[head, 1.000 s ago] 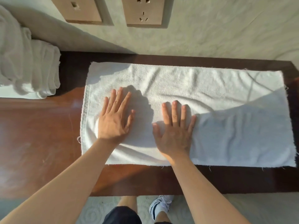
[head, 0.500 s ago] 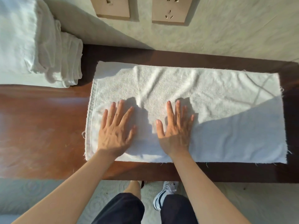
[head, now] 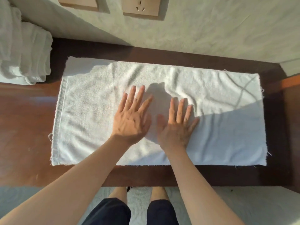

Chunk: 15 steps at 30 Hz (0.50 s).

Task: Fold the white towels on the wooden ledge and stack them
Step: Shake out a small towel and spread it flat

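Starting at far left, the folded towel stack (head: pixel 24 51) sits on the wooden ledge (head: pixel 27 114), keeping room for the white towel (head: pixel 90 111). Left hand (head: pixel 131 117) and right hand (head: pixel 177 125), fingers straight, press it flat, likely smoothing wrinkles before folding.

Two tan wall plates — a socket (head: pixel 140 7) beside a switch plate (head: pixel 78 3) — on the pale wall (head: pixel 211 30).

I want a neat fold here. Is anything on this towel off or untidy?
Yes. The white towel still has wrinkles just beyond the right hand, and loose threads fray along its edges. Both hands, the left hand too, lie flat on it.
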Each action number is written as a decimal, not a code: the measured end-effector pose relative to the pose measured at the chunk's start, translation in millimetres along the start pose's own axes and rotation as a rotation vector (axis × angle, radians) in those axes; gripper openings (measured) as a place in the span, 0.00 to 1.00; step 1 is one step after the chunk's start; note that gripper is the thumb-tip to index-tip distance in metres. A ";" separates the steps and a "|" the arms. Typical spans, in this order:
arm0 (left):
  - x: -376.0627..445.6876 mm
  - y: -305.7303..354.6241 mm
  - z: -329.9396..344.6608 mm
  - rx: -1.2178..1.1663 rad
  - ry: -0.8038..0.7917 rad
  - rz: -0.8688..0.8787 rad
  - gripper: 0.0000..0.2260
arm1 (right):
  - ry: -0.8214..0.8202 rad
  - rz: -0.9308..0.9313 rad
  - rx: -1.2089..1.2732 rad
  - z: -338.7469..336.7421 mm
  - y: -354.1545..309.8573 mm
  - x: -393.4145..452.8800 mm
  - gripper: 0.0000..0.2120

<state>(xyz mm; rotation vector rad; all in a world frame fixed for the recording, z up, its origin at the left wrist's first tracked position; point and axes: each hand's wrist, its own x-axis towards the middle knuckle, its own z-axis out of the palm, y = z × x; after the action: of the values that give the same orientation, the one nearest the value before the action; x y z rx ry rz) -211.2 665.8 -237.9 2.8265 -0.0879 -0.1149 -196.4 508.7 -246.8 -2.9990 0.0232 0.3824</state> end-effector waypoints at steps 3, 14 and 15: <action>3.8 29.1 16.1 -0.029 -0.049 0.070 0.26 | 0.055 -0.036 0.105 -7.8 12.5 4.0 0.29; 61.9 115.5 45.4 -0.016 -0.040 0.089 0.26 | 0.151 -0.005 0.196 -29.9 136.5 32.4 0.28; 63.5 119.6 47.6 0.028 -0.057 0.056 0.27 | 0.145 -0.026 0.133 -31.6 154.0 32.9 0.28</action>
<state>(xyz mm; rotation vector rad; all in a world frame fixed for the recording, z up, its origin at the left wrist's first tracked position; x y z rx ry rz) -158.0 533.1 -250.6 2.8459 -0.1825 -0.1831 -161.3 352.0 -242.5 -2.8853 0.0211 0.1532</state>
